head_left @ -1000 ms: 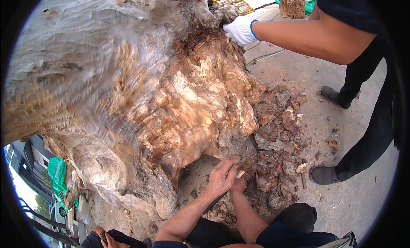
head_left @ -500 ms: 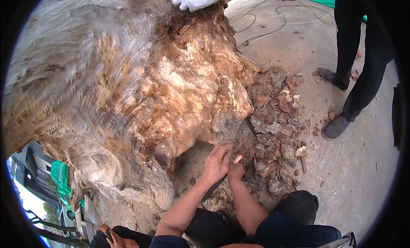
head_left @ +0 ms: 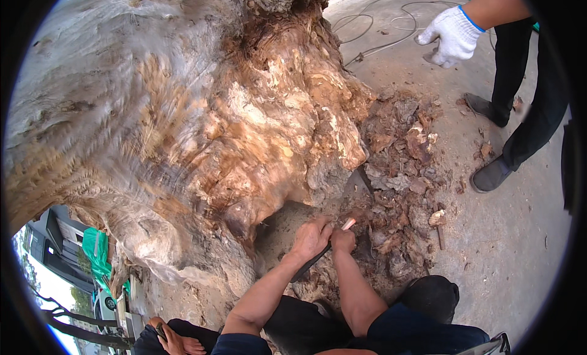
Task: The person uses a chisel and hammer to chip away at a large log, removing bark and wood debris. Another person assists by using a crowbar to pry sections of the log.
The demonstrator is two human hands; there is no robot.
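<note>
A huge weathered tree stump (head_left: pixel 244 129), grey on the left and orange-brown toward its ragged edge, fills the left and middle. Under its lower edge is a dark hollow (head_left: pixel 282 223). My right hand (head_left: pixel 343 240) is closed in a fist around a long dark tool (head_left: pixel 310 264). The tool's pale, reddish end shows above the fist, and its dark, slightly curved length slants down left below my left forearm. My left hand (head_left: pixel 312 237) is beside the right one, at the hollow, with fingers bent. What its fingers hold is hidden.
Brown bark scraps (head_left: pixel 400 190) lie heaped right of my hands. At the upper right, another person's white-gloved hand (head_left: pixel 452 37) hangs near dark-trousered legs. Behind are cables (head_left: pixel 373 49) on the concrete. At the lower left, another person's hand (head_left: pixel 174 340) holds a small dark object.
The gloved hand has left the stump's top edge and swung right, over the floor. My hands remain together at the hollow, barely shifted; the view has moved slightly.
</note>
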